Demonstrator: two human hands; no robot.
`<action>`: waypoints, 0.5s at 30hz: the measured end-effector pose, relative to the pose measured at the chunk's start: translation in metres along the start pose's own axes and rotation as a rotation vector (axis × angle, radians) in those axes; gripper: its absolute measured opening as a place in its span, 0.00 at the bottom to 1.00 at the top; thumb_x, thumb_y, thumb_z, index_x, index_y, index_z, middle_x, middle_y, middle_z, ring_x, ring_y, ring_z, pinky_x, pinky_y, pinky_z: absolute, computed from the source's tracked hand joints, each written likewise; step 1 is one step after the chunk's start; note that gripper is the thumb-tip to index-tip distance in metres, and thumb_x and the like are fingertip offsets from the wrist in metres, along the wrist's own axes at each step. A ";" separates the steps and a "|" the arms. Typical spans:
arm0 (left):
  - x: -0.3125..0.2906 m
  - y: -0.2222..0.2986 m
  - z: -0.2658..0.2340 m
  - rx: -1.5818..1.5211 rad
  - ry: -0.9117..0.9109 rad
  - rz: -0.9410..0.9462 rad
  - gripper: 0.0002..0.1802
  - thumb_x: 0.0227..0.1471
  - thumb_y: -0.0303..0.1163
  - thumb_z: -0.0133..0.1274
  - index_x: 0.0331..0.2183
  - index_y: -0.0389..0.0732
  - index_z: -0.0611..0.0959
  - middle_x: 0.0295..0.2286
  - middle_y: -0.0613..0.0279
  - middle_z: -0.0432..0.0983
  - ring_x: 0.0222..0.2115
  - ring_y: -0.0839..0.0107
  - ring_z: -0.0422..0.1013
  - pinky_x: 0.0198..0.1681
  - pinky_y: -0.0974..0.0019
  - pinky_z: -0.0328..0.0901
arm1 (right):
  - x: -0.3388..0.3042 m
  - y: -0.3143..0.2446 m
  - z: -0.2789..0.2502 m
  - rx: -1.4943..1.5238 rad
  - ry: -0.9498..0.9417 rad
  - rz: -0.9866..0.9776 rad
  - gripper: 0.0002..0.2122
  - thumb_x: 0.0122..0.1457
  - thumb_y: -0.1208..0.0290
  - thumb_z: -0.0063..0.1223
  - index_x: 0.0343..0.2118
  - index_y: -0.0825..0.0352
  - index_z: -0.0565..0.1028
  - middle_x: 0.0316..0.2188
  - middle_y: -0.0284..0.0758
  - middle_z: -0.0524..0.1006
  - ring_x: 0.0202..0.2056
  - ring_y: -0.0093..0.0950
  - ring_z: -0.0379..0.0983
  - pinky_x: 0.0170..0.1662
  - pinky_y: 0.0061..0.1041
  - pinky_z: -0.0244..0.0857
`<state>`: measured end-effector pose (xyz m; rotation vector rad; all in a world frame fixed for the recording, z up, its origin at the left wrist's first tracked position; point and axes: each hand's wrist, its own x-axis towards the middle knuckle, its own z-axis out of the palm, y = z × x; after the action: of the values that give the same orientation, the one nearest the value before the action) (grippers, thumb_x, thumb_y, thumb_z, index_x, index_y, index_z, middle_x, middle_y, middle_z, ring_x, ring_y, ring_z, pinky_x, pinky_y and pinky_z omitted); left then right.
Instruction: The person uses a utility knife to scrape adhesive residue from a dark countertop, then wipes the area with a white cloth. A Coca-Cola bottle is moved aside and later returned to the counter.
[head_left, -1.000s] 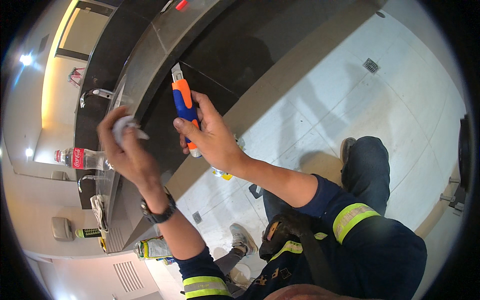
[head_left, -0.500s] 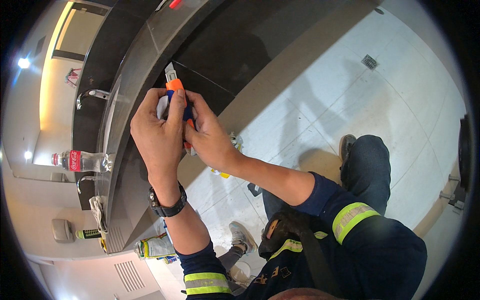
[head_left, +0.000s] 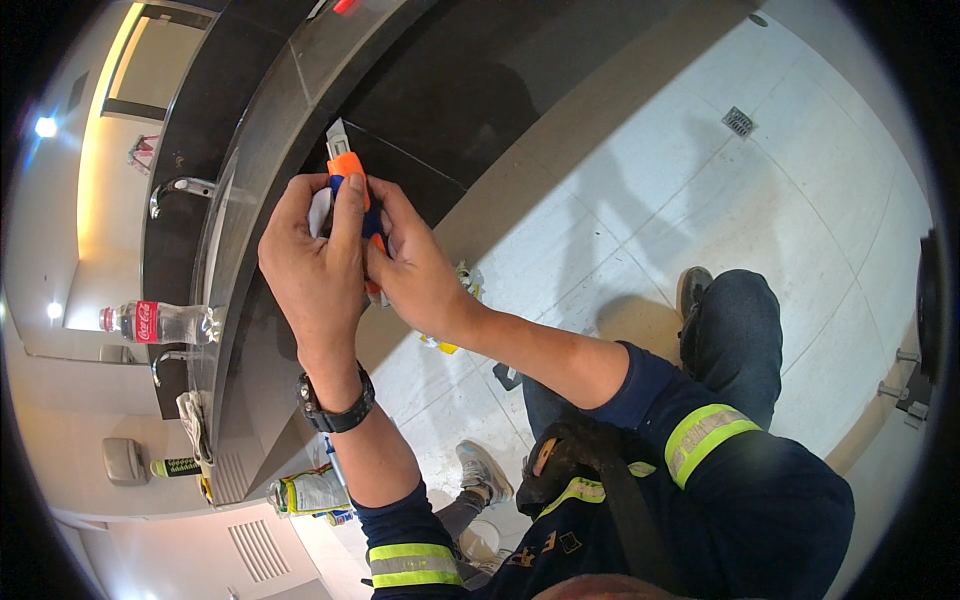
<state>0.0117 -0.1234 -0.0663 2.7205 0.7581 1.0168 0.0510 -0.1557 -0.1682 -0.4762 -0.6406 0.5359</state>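
Note:
Close in front of the dark counter face, both my hands grip a utility knife [head_left: 347, 166] with an orange and dark blue body. Its broad metal blade sticks out, the tip angled toward the dark tiles just under the counter edge. My left hand [head_left: 315, 262], with a black watch on the wrist, has its thumb laid along the body of the knife. Fingers of my right hand [head_left: 428, 275] wrap the lower part, where another bit of orange shows. A small white piece [head_left: 320, 212] shows between the left fingers; I cannot tell what it is.
A grey counter [head_left: 262, 190] curves along the left, with a tap [head_left: 185, 190] and a red-labelled clear plastic bottle [head_left: 172, 323]. White gloves [head_left: 193, 425] lie farther down. A sneaker [head_left: 482, 472] stands on the pale tiled floor [head_left: 640, 200], which has a drain [head_left: 737, 122].
My hands and the knife have shifted very slightly left, along with the view. The grip is the same.

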 end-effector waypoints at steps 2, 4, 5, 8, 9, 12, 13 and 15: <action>0.000 0.001 0.001 0.026 0.021 -0.001 0.17 0.59 0.41 0.63 0.34 0.35 0.84 0.23 0.58 0.79 0.24 0.75 0.73 0.31 0.68 0.68 | 0.001 0.002 -0.001 0.009 -0.016 0.010 0.25 0.70 0.74 0.50 0.67 0.68 0.57 0.44 0.38 0.73 0.36 0.19 0.74 0.35 0.23 0.71; -0.001 0.002 0.001 0.025 0.021 -0.011 0.18 0.60 0.43 0.62 0.34 0.35 0.84 0.23 0.57 0.79 0.24 0.73 0.73 0.31 0.67 0.68 | 0.001 0.001 -0.001 0.001 -0.023 0.014 0.25 0.70 0.74 0.49 0.67 0.67 0.57 0.44 0.38 0.73 0.36 0.19 0.74 0.35 0.23 0.71; -0.001 0.002 0.001 0.025 0.021 -0.016 0.18 0.60 0.44 0.61 0.34 0.35 0.84 0.23 0.57 0.78 0.24 0.72 0.74 0.30 0.66 0.68 | 0.001 0.002 -0.001 -0.013 -0.023 0.006 0.25 0.70 0.74 0.49 0.67 0.67 0.57 0.43 0.38 0.73 0.35 0.19 0.74 0.35 0.23 0.70; 0.000 0.007 0.000 0.133 -0.013 -0.023 0.20 0.62 0.46 0.58 0.33 0.36 0.82 0.21 0.54 0.76 0.21 0.66 0.71 0.29 0.63 0.66 | 0.002 0.005 -0.002 -0.045 -0.022 -0.018 0.25 0.70 0.75 0.49 0.68 0.66 0.57 0.42 0.37 0.73 0.33 0.19 0.73 0.34 0.22 0.70; 0.001 0.007 -0.001 0.153 -0.032 -0.028 0.21 0.63 0.47 0.58 0.32 0.36 0.81 0.21 0.54 0.75 0.21 0.65 0.70 0.28 0.62 0.66 | 0.002 0.004 -0.002 -0.042 -0.024 -0.016 0.25 0.70 0.75 0.48 0.68 0.66 0.57 0.41 0.36 0.73 0.33 0.18 0.73 0.34 0.22 0.69; 0.004 0.006 -0.001 0.184 -0.069 -0.033 0.23 0.64 0.48 0.56 0.30 0.36 0.79 0.19 0.53 0.72 0.19 0.62 0.66 0.26 0.59 0.63 | 0.000 -0.001 -0.001 0.032 -0.040 0.047 0.26 0.70 0.75 0.48 0.69 0.65 0.56 0.40 0.34 0.72 0.31 0.17 0.71 0.33 0.20 0.68; 0.004 0.005 -0.001 0.173 -0.067 -0.029 0.23 0.64 0.48 0.56 0.30 0.35 0.79 0.19 0.53 0.71 0.19 0.61 0.65 0.26 0.59 0.63 | -0.001 -0.002 -0.001 0.058 -0.046 0.071 0.26 0.71 0.75 0.47 0.69 0.65 0.56 0.40 0.34 0.72 0.31 0.16 0.70 0.32 0.20 0.67; 0.003 0.007 0.002 0.166 -0.071 -0.022 0.23 0.64 0.47 0.56 0.29 0.36 0.78 0.19 0.53 0.70 0.19 0.60 0.65 0.26 0.58 0.62 | -0.002 0.001 -0.002 0.076 -0.036 0.070 0.26 0.71 0.75 0.47 0.69 0.65 0.55 0.40 0.33 0.71 0.31 0.15 0.69 0.31 0.19 0.66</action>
<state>0.0178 -0.1272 -0.0638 2.8628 0.8956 0.8836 0.0507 -0.1567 -0.1713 -0.4190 -0.6372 0.6345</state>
